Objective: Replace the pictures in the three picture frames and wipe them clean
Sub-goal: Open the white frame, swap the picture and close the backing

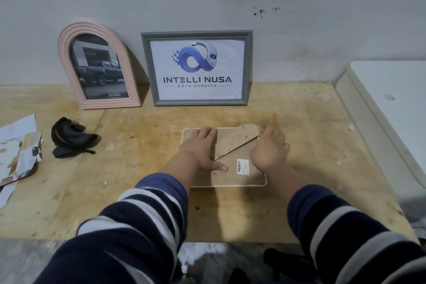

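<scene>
While both hands press on it, a white-rimmed rectangular picture frame (224,157) lies face down in the middle of the scuffed plywood tabletop (299,145), its brown fibreboard back and hinged stand showing. It probably handles light and stiff, with breakable glazing underneath, so lifting by the long edges seems safest. Against the wall lean a grey rectangular frame (196,68) holding a logo print and a pink ridged arch-shaped frame (96,67) (smooth, likely plastic) holding a truck photo. Torn paper scraps (17,150) and a crumpled black cloth (70,137), soft, lie left. The left hand (202,150) rests flat, fingers straight; the right hand (268,150) also grasps nothing, fingers loosely bent at the frame's right edge.
</scene>
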